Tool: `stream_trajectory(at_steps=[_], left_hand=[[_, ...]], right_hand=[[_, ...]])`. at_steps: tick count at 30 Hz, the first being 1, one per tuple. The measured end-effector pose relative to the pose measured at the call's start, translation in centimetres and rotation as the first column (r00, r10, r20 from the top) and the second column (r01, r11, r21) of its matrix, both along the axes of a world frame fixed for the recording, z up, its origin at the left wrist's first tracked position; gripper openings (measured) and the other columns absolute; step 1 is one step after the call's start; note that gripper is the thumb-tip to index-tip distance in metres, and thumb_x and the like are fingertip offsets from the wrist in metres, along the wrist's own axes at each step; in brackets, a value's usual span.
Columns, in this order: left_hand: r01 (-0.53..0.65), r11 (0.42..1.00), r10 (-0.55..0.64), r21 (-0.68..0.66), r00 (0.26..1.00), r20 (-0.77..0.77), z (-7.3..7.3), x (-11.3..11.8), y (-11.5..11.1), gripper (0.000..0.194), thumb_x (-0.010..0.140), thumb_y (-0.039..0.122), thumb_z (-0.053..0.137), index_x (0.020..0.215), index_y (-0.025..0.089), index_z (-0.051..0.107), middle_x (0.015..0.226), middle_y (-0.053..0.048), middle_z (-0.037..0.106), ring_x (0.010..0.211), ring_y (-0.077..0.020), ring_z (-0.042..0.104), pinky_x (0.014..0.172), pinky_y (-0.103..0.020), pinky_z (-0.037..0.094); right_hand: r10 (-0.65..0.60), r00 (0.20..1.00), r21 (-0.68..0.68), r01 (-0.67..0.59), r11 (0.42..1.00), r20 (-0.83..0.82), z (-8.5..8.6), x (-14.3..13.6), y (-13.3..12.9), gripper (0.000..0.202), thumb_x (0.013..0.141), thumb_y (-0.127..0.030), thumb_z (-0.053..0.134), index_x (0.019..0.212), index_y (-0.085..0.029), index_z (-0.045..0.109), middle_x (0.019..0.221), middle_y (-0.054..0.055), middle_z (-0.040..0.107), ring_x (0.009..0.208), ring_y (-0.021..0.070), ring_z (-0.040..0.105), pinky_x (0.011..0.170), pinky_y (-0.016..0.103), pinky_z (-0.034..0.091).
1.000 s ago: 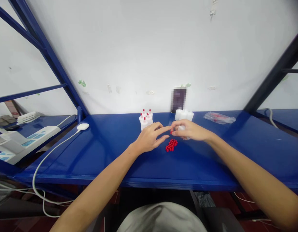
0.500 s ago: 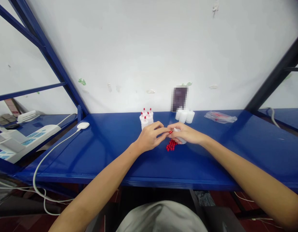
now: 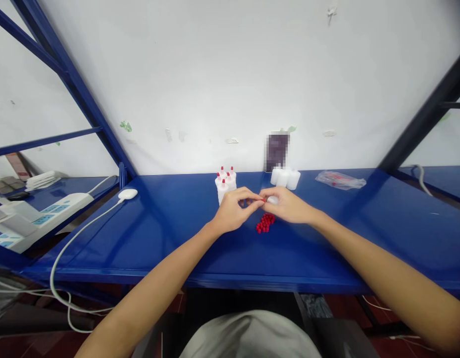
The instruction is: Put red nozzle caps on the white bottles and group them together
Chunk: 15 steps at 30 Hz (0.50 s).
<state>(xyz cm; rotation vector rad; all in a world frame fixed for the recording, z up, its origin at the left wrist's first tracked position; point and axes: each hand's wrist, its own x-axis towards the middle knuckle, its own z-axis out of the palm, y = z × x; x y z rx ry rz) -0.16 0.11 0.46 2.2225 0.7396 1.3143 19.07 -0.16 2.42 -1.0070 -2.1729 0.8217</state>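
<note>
My left hand [image 3: 235, 209] pinches a small red cap [image 3: 263, 200] between thumb and fingertips. Close against it, my right hand [image 3: 287, 205] is closed around a white squeeze bottle [image 3: 273, 200], mostly hidden by the fingers. The cap is at the bottle's nozzle end; whether it sits on the nozzle I cannot tell. Just below the hands lies a pile of loose red caps [image 3: 265, 223]. Behind my left hand stand several white bottles with red caps [image 3: 226, 185], close together. Further back on the right are several white bottles [image 3: 285, 177] with no red caps showing.
A clear plastic bag [image 3: 341, 180] with something red inside lies on the blue table [image 3: 170, 238] to the right. A dark pixelated panel [image 3: 277, 151] leans on the wall. On the left are a white charger with cable [image 3: 127, 194] and a power strip [image 3: 54, 214].
My right hand has turned the bottle, so it now lies more hidden in the palm. The red cap has shifted slightly up, and my left fingers have rearranged around it.
</note>
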Motion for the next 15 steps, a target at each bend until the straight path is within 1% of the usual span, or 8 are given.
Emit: stream_trajectory(at_steps=[3,6,8,9,10,12,13,15], left_hand=[[0.043,0.976,-0.008,-0.214,0.987,0.162,0.1,0.2,0.1,0.023,0.085,0.036,0.068,0.091,0.014,0.071,0.084,-0.005,0.068,0.074,-0.0123,0.057,0.066,-0.024,0.045],[0.126,0.934,-0.028,-0.334,0.959,0.283,-0.1,0.4,0.3,0.028,0.087,0.041,0.064,0.097,0.015,0.063,0.088,-0.003,0.063,0.075,-0.0108,0.056,0.066,-0.022,0.045],[0.169,0.91,-0.052,-0.379,0.953,0.3,-0.2,0.5,0.2,0.028,0.091,0.043,0.058,0.099,0.016,0.057,0.085,-0.001,0.057,0.071,-0.0091,0.052,0.062,-0.02,0.043],[0.186,0.903,-0.067,-0.388,0.952,0.299,-0.2,0.6,0.1,0.028,0.092,0.044,0.055,0.099,0.017,0.055,0.083,0.0,0.055,0.069,-0.0087,0.051,0.06,-0.02,0.042],[0.2,0.9,-0.084,-0.387,0.951,0.296,-0.2,0.6,0.0,0.028,0.093,0.044,0.054,0.099,0.017,0.054,0.081,0.001,0.053,0.067,-0.0084,0.049,0.06,-0.02,0.041],[0.217,0.909,-0.111,-0.357,0.949,0.295,-0.1,0.7,-0.2,0.027,0.093,0.044,0.055,0.099,0.017,0.054,0.081,0.001,0.054,0.067,-0.0082,0.049,0.061,-0.02,0.041],[0.224,0.915,-0.121,-0.336,0.946,0.3,0.0,0.7,-0.3,0.027,0.093,0.043,0.057,0.099,0.017,0.055,0.082,0.0,0.055,0.068,-0.0083,0.049,0.062,-0.02,0.041],[0.246,0.919,-0.142,-0.307,0.936,0.323,0.2,0.8,-0.4,0.026,0.091,0.041,0.06,0.098,0.016,0.058,0.083,-0.001,0.058,0.07,-0.0091,0.052,0.064,-0.021,0.042]], right_hand=[[-0.104,0.994,0.21,0.095,0.973,0.032,-0.4,-0.3,-0.1,0.032,0.08,-0.042,0.063,0.061,-0.018,0.054,0.055,-0.003,0.049,0.054,0.0102,0.041,0.054,0.026,0.032],[-0.215,0.975,0.376,0.22,0.9,-0.055,-0.9,-0.5,-0.2,0.035,0.073,-0.042,0.07,0.058,-0.019,0.049,0.054,-0.003,0.05,0.052,0.0101,0.041,0.055,0.026,0.032],[-0.214,0.971,0.469,0.241,0.85,-0.11,-1.1,-0.5,-0.2,0.03,0.073,-0.039,0.068,0.06,-0.019,0.049,0.056,-0.002,0.051,0.052,0.0107,0.042,0.055,0.027,0.032],[-0.182,0.977,0.499,0.213,0.84,-0.111,-1.2,-0.5,-0.2,0.028,0.074,-0.039,0.066,0.063,-0.019,0.049,0.057,-0.002,0.052,0.052,0.0111,0.042,0.056,0.027,0.032],[-0.14,0.985,0.513,0.172,0.841,-0.101,-1.3,-0.5,-0.2,0.026,0.076,-0.039,0.063,0.065,-0.019,0.05,0.059,-0.001,0.052,0.053,0.0118,0.043,0.056,0.028,0.032],[-0.052,0.996,0.494,0.082,0.866,-0.074,-1.3,-0.7,-0.2,0.027,0.083,-0.044,0.054,0.07,-0.019,0.052,0.064,0.0,0.051,0.057,0.0136,0.044,0.059,0.029,0.034],[-0.022,0.997,0.466,0.057,0.883,-0.08,-1.4,-0.8,-0.1,0.031,0.086,-0.046,0.049,0.072,-0.019,0.052,0.067,0.001,0.051,0.06,0.0145,0.045,0.06,0.029,0.035],[0.013,0.989,0.384,0.044,0.922,-0.144,-1.5,-1.2,-0.1,0.038,0.091,-0.049,0.041,0.071,-0.019,0.053,0.069,0.002,0.05,0.063,0.0155,0.046,0.061,0.03,0.036]])
